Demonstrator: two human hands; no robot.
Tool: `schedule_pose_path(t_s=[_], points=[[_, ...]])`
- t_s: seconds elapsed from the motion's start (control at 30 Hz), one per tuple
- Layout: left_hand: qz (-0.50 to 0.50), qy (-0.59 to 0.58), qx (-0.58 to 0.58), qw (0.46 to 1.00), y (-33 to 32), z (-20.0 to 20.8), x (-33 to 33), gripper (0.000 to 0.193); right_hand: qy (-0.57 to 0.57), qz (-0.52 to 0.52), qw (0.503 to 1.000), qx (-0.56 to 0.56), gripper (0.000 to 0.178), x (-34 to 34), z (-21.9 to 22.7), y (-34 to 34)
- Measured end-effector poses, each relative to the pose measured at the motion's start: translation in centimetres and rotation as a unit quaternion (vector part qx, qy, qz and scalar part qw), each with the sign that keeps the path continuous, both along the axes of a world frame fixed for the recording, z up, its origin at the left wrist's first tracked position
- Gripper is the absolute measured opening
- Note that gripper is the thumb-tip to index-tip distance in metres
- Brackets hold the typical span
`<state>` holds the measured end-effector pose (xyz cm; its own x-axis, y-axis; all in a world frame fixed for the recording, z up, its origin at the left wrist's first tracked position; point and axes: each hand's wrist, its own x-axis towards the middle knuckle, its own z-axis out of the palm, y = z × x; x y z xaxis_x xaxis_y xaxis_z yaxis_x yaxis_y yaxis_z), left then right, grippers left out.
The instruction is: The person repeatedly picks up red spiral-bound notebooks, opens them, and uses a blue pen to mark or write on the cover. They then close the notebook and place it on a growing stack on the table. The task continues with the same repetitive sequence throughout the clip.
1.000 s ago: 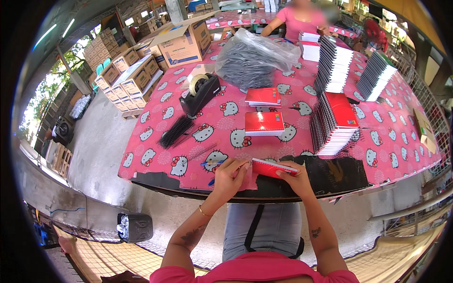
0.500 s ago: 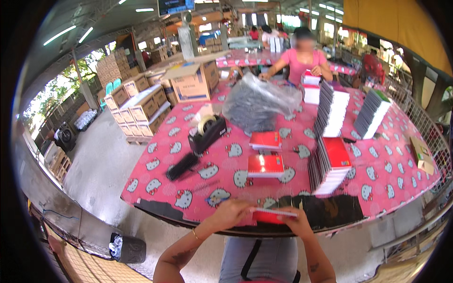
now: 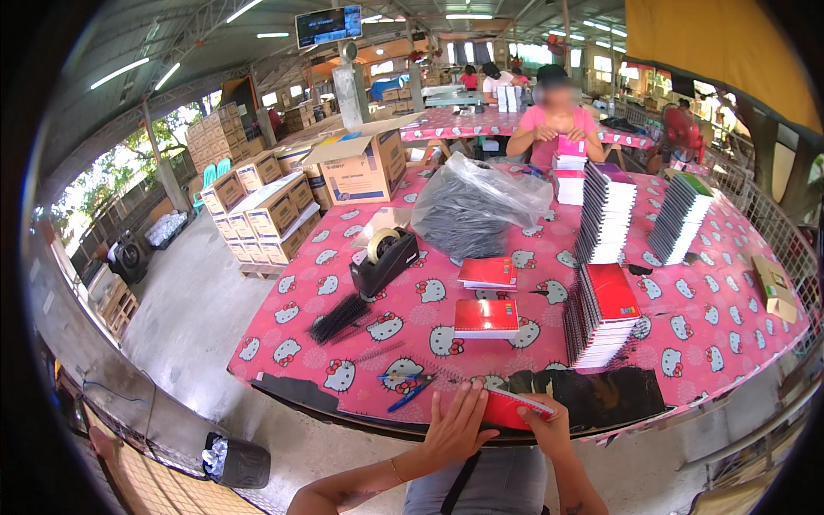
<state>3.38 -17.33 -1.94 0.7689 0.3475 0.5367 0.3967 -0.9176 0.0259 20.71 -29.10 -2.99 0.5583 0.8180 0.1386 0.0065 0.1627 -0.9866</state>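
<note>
A red notebook (image 3: 506, 411) is held at the table's near edge, slanting down to the right. My right hand (image 3: 547, 422) grips its right end, thumb on the red cover. Against its left end my left hand (image 3: 459, 422) lies with fingers stretched out and close together. A blue pen (image 3: 410, 395) rests on the table left of that hand. Beyond are two small piles of red notebooks (image 3: 487, 316), and to their right a tall stack of red spiral notebooks (image 3: 611, 300). Loose black binding coils (image 3: 337, 319) lie at the left, beside a black tape dispenser (image 3: 386, 264).
The table has a pink patterned cover (image 3: 412, 287) with black patches along its front. A clear bag of black coils (image 3: 468, 210) sits mid-table. Taller notebook stacks (image 3: 608, 215) stand at the right. Across the table, a person in pink (image 3: 554, 129) handles a notebook. Cartons (image 3: 365, 167) stand far left.
My left hand has gone from a bent grip to outstretched fingers on the notebook, which now slants. The person opposite has moved a hand from the bag to a notebook.
</note>
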Motion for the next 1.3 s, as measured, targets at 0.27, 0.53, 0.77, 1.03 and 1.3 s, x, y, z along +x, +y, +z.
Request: schedule_pose_path(t_s=[0.27,0.53,0.77,1.03,1.3], points=[[-0.001,-0.023,-0.002,1.0,-0.1,0.5,0.5,0.065,-0.001,-0.004,1.0,0.005,0.022,-1.1,1.0,0.3],[-0.172,-0.036,-0.125,0.976,6.0,4.9,0.2,0.02,-0.049,0.051,0.997,-0.013,0.022,-0.2,1.9,0.2],[-0.197,0.061,-0.2,0.958,7.7,6.3,-0.9,0.029,-0.063,0.077,0.995,-0.001,0.023,-0.2,1.3,0.7],[-0.052,0.035,-0.022,0.998,-0.5,0.1,-2.1,0.095,0.056,-0.011,0.998,-0.006,0.025,-2.5,3.4,1.2],[-0.073,0.031,-0.022,0.997,-1.5,2.4,-1.3,0.087,0.051,-0.018,0.999,-0.002,0.026,-2.7,3.8,0.6]])
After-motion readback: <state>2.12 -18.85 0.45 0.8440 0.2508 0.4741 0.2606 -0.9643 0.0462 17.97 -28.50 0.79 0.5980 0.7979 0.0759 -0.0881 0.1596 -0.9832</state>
